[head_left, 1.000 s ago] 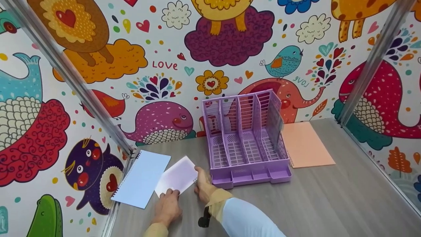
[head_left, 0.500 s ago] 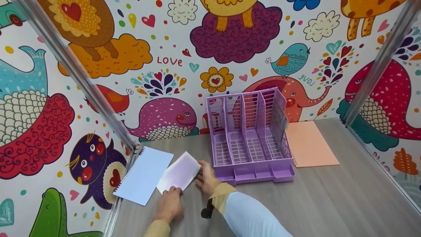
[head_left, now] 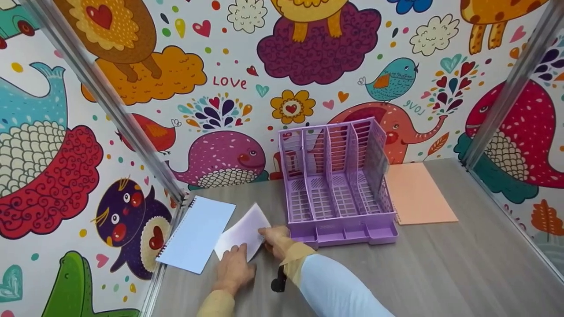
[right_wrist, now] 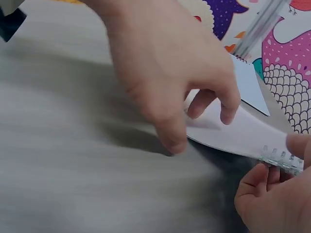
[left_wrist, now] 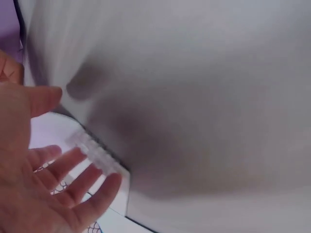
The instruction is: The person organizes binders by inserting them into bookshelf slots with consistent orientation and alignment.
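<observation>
The lilac notebook [head_left: 238, 237] has smooth, matt, paper-like leaves and a clear binding [right_wrist: 279, 160] that looks plastic. The rack [head_left: 343, 222] looks like slightly glossy plastic, the table [head_left: 440, 268] smooth wood grain, the post [head_left: 509, 88] shiny metal, the sleeve [head_left: 337, 286] matt cloth.

A grey wood-grain table [head_left: 343, 281] lies under both the left hand [head_left: 236, 266] and the right hand [head_left: 278, 240]. Ahead of them stands a white wall [head_left: 240, 105] printed with a purple whale [head_left: 227, 152], a coral elephant [head_left: 398, 136], a blue bird [head_left: 392, 79], clouds and the word "LOVE". Left of the left hand, past a metal post [head_left: 109, 103], another printed wall [head_left: 61, 211] shows a penguin [head_left: 130, 222] and a green crocodile [head_left: 68, 281]. Well right of the right hand runs a second post [head_left: 511, 83]. Soft shadows fall on the table near the hands.
</observation>
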`<action>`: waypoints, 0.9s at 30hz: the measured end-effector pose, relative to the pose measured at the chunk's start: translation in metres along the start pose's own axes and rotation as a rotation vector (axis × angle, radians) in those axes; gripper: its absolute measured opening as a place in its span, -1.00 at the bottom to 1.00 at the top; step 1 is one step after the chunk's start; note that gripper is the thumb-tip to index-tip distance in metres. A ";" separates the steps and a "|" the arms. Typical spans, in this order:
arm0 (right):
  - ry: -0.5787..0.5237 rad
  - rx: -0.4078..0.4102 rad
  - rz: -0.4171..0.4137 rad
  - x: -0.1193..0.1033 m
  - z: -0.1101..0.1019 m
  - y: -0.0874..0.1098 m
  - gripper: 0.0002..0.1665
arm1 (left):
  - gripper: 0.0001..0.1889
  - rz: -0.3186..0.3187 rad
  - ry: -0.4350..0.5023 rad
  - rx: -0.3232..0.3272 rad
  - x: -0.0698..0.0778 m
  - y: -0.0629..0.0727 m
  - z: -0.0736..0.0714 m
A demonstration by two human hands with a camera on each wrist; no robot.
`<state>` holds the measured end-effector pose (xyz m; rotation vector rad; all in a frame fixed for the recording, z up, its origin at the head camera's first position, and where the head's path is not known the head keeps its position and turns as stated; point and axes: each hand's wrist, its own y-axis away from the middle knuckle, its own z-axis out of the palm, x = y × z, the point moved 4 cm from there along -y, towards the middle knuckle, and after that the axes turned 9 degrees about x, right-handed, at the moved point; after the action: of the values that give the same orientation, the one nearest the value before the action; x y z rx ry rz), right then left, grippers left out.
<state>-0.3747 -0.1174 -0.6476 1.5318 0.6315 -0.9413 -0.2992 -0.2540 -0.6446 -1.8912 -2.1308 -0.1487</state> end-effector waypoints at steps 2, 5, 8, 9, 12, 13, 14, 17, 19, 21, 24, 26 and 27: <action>0.018 0.014 -0.030 -0.002 -0.001 0.001 -0.58 | -0.35 0.003 -0.025 0.035 0.000 -0.002 0.005; 0.026 0.033 -0.074 -0.006 -0.001 0.005 -0.68 | -0.30 -0.011 -0.038 0.105 -0.004 -0.003 0.013; 0.027 0.053 -0.103 -0.010 0.000 0.010 -0.71 | -0.24 -0.054 -0.038 0.175 -0.012 -0.002 0.019; 0.027 0.061 -0.113 -0.011 0.001 0.012 -0.70 | -0.23 -0.071 -0.038 0.192 -0.015 -0.002 0.020; 0.028 0.077 -0.125 -0.014 0.004 0.015 -0.68 | -0.21 -0.113 -0.039 0.242 -0.021 -0.001 0.022; 0.033 0.079 -0.131 -0.016 0.005 0.016 -0.67 | -0.20 -0.121 -0.034 0.261 -0.023 -0.001 0.021; 0.038 0.079 -0.139 -0.018 0.006 0.016 -0.66 | -0.19 -0.123 -0.022 0.283 -0.024 -0.001 0.021; 0.087 0.088 -0.202 -0.023 0.009 0.016 -0.69 | -0.21 -0.107 0.031 0.357 -0.024 -0.002 0.018; 0.133 0.116 -0.264 -0.022 0.012 0.009 -0.73 | -0.24 -0.094 0.075 0.389 -0.022 -0.003 0.017; 0.148 0.124 -0.305 -0.024 0.013 0.008 -0.76 | -0.28 -0.086 0.111 0.408 -0.020 -0.004 0.017; 0.118 0.103 -0.346 -0.022 0.017 0.005 -0.81 | -0.32 -0.109 0.140 0.398 -0.017 -0.006 0.018; 0.080 0.066 -0.347 -0.028 0.016 0.015 -0.80 | -0.34 -0.123 0.149 0.393 -0.014 -0.006 0.018; 0.072 0.057 -0.355 -0.030 0.017 0.018 -0.78 | -0.35 -0.134 0.151 0.388 -0.012 -0.005 0.017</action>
<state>-0.3792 -0.1336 -0.6127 1.5371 0.9564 -1.1822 -0.3057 -0.2618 -0.6637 -1.4725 -2.0098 0.0881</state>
